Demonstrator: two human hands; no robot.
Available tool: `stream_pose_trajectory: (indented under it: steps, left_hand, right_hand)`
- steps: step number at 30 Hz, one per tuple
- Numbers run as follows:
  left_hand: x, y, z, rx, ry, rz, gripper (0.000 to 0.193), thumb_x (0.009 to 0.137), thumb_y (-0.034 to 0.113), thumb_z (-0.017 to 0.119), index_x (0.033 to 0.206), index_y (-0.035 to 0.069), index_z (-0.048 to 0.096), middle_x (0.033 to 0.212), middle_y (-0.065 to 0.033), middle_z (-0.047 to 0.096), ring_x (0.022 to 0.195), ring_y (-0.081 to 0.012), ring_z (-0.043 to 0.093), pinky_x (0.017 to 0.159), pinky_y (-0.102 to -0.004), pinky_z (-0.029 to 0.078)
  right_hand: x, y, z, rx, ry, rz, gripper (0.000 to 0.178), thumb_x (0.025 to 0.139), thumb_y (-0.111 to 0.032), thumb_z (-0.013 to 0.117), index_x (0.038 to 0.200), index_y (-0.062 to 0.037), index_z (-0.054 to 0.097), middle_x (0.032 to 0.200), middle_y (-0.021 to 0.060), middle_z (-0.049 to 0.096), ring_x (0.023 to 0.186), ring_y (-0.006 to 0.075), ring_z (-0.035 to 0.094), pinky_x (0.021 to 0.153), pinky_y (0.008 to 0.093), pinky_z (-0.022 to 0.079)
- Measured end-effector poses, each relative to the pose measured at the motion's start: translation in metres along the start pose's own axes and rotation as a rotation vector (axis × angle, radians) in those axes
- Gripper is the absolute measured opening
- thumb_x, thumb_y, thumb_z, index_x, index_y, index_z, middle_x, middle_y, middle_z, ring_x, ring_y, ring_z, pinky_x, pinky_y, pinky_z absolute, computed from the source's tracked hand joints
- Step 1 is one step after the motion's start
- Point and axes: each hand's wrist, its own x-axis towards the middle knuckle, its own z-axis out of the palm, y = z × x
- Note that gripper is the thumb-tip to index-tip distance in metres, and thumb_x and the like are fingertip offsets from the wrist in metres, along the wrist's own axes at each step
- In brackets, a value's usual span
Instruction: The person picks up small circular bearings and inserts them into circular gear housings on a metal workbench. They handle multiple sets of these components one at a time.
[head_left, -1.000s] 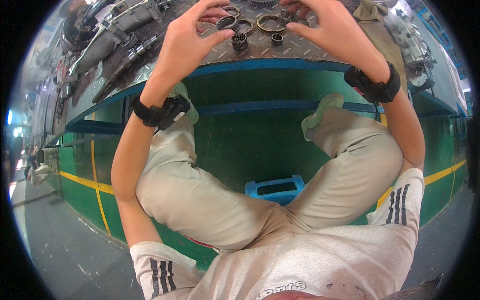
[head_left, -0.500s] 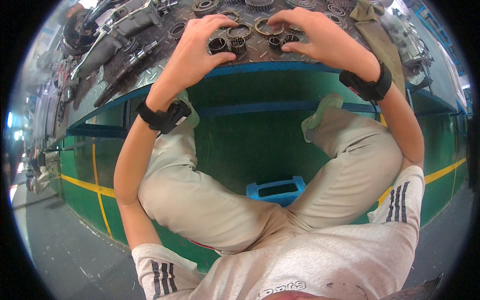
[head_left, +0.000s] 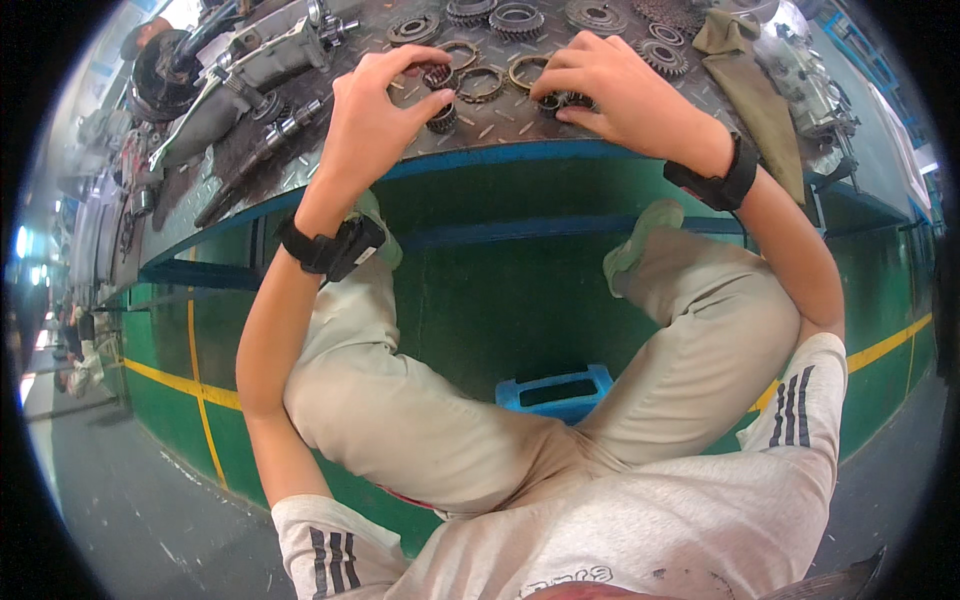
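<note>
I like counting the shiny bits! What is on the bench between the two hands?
In the head view, two brass-coloured toothed rings lie between the left hand and the right hand: one ring, then another ring, on the metal bench.

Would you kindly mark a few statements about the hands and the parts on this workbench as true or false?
1. Both hands rest at the near edge of the checker-plate workbench. True.
2. The left hand pinches a small dark gear. True.
3. The right hand holds a hammer. False: its fingers rest on a small gear.
4. Both wrists are bare. False: each wears a black strap.
5. Brass-coloured rings lie between the hands. True.
</note>
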Motion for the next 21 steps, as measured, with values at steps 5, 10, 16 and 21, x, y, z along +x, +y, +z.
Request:
stream_pose_trajectory:
  steps: [5,10,16,21]
  left_hand:
    - [0.000,0.003,0.000,-0.029,-0.059,-0.006,0.040,0.086,0.011,0.083,0.125,0.008,0.076,0.119,-0.0126,0.078,0.112,-0.0266,0.072,0.104,-0.0377,0.053]
    - [0.002,0.003,-0.005,-0.029,-0.076,-0.030,0.039,0.086,0.010,0.083,0.124,0.006,0.076,0.116,-0.0141,0.078,0.106,-0.0269,0.071,0.101,-0.0380,0.054]
    - [-0.010,-0.002,-0.009,-0.018,-0.123,-0.082,0.038,0.087,0.010,0.082,0.124,0.007,0.077,0.117,-0.0127,0.079,0.104,-0.0265,0.071,0.099,-0.0383,0.054]
    - [-0.008,0.003,-0.009,-0.047,-0.157,-0.106,0.039,0.087,0.010,0.083,0.125,0.006,0.076,0.120,-0.0117,0.078,0.108,-0.0263,0.071,0.102,-0.0388,0.054]
  right_hand:
    - [0.001,-0.001,-0.004,0.033,0.006,0.011,0.024,0.087,-0.016,0.081,0.110,-0.0145,0.076,0.107,0.0009,0.072,0.112,0.0266,0.060,0.095,0.0419,0.045]
    - [0.003,0.003,-0.023,0.083,0.080,0.042,0.024,0.084,-0.012,0.077,0.108,-0.0131,0.076,0.107,0.0027,0.073,0.111,0.0267,0.061,0.097,0.0413,0.045]
    - [-0.010,0.011,-0.024,0.141,0.025,0.103,0.026,0.085,-0.010,0.072,0.111,-0.0087,0.075,0.107,0.0069,0.073,0.108,0.0303,0.062,0.098,0.0429,0.047]
    - [-0.013,0.011,-0.023,0.198,-0.042,0.175,0.026,0.086,-0.008,0.074,0.112,-0.0062,0.071,0.111,0.0076,0.069,0.111,0.0289,0.061,0.102,0.0409,0.047]
